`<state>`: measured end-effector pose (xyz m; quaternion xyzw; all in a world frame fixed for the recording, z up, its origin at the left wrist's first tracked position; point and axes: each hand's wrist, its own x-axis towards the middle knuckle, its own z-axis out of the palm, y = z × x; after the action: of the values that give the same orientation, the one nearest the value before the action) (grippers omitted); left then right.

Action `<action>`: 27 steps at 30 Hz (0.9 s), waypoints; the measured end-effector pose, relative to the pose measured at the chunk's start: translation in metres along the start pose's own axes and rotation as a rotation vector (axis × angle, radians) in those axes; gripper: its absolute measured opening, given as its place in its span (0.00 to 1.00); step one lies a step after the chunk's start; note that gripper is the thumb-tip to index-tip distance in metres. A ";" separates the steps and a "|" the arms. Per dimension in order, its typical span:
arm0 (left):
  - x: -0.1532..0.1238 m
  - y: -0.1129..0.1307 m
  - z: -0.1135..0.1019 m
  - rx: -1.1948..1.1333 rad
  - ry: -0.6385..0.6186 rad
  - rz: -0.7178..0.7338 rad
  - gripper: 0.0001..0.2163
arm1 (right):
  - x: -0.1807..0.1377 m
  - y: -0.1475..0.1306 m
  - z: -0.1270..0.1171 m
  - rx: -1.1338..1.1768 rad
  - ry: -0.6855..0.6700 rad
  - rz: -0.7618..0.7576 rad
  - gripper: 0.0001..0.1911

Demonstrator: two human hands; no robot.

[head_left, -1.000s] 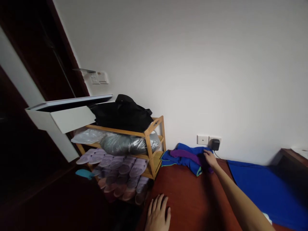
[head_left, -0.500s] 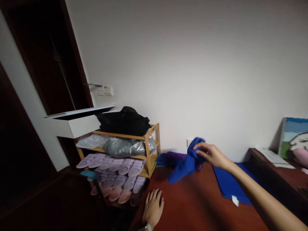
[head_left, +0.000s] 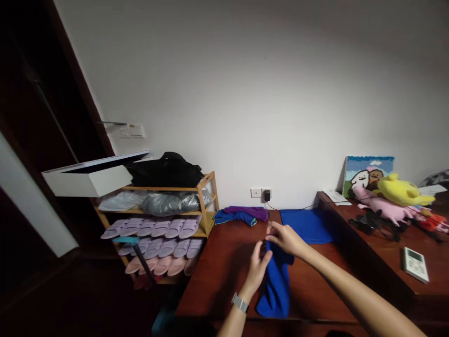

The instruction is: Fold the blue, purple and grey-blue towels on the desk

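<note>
A blue cloth [head_left: 275, 285] hangs bunched and creased over the front part of the reddish-brown table [head_left: 217, 267], its lower end close to the table's front edge. My right hand [head_left: 286, 238] pinches its upper end between thumb and fingers. My left hand [head_left: 257, 267], with a watch on the wrist, is at the cloth's upper left edge, thumb and fingers curled round it. Beyond my hands, a folded blue cloth with green edging [head_left: 233, 217] lies by a purple cloth [head_left: 250, 213]. A flat blue cloth [head_left: 307, 225] is spread at the back right.
Left of the table stands a wooden shoe rack [head_left: 206, 201] with several slippers [head_left: 161, 226], a black bag [head_left: 166, 173] and a white box [head_left: 89, 180]. On the right, a raised brown surface [head_left: 386, 248] holds plush toys [head_left: 382, 205] and a remote control [head_left: 416, 264]. A charger [head_left: 267, 195] is plugged into the wall.
My right hand has brought the blue cloth down and nearer. My left hand has lifted from the table to meet it. The view has turned right, showing the plush toys and remote.
</note>
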<state>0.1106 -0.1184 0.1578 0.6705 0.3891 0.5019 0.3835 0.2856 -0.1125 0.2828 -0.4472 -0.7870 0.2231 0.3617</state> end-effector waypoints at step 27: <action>-0.027 0.109 0.007 -0.285 -0.048 -0.040 0.30 | -0.079 -0.051 0.026 0.562 0.265 0.108 0.29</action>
<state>0.1267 -0.1877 0.2454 0.6133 0.3176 0.5281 0.4940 0.2650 -0.2074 0.2714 -0.3961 -0.6156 0.3906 0.5581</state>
